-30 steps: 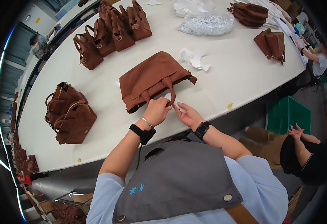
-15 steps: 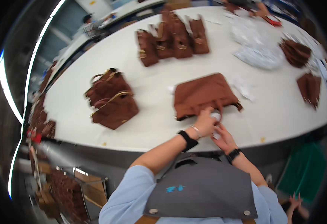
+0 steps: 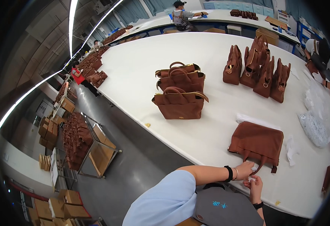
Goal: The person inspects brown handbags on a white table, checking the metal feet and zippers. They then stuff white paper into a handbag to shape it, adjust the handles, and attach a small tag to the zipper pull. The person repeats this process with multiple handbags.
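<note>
A brown handbag (image 3: 256, 141) lies flat near the table's front edge, its handles (image 3: 263, 164) toward me. My left hand (image 3: 244, 170) is closed at one handle, with a bit of thin white wrapping (image 3: 254, 169) showing at its fingertips. Just below it, my right hand (image 3: 254, 187) pinches white wrapping as well, fingers bent and close to the left hand. Exactly how the wrapping runs around the handle is hidden by my fingers.
Brown handbags (image 3: 182, 105) stand upright left of centre, and several more (image 3: 263, 73) farther back. Clear plastic bags (image 3: 316, 128) and a crumpled white strip (image 3: 291, 150) lie to the right. A co-worker (image 3: 321, 56) stands at the far right. A metal cart (image 3: 99, 154) is on the floor, left.
My view has swung left, so the table and bags appear shifted right and more of the room shows. Both hands stay at the handle with the white wrapping.
</note>
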The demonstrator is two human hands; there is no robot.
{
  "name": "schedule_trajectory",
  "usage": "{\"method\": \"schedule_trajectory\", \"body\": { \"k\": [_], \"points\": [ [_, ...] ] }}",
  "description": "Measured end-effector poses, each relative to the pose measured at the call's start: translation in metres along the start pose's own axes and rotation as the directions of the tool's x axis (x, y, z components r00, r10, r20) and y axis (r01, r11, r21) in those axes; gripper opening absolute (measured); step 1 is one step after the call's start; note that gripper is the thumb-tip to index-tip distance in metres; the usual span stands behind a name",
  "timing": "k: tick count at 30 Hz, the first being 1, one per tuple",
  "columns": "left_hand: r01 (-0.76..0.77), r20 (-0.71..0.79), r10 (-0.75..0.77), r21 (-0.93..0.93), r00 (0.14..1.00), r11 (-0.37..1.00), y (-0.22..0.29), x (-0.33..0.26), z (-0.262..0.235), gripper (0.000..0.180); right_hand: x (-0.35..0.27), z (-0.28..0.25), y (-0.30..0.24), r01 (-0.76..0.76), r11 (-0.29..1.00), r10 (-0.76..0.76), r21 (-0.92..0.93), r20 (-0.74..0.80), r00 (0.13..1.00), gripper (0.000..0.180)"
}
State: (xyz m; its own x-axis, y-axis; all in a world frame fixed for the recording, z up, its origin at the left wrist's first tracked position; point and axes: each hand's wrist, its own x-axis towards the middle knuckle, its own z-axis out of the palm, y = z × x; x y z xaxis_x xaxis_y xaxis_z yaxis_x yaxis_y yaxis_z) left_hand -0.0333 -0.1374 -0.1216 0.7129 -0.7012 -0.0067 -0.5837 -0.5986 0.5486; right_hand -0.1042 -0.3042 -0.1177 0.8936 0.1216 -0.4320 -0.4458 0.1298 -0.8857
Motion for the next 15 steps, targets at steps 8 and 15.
{"method": "schedule_trajectory", "body": {
  "k": [8,15],
  "points": [
    [-0.260,-0.234,0.208,-0.217,0.950,0.941,-0.025,-0.005,0.005,0.007,0.005,-0.013,-0.022,0.513,0.613,-0.378,-0.601,0.347,0.858,0.034],
    [-0.301,-0.451,0.334,0.146,0.828,0.942,-0.013,-0.012,-0.014,0.028,0.018,-0.008,-0.044,0.368,0.690,-0.347,-0.623,0.162,0.924,0.013]
  ]
}}
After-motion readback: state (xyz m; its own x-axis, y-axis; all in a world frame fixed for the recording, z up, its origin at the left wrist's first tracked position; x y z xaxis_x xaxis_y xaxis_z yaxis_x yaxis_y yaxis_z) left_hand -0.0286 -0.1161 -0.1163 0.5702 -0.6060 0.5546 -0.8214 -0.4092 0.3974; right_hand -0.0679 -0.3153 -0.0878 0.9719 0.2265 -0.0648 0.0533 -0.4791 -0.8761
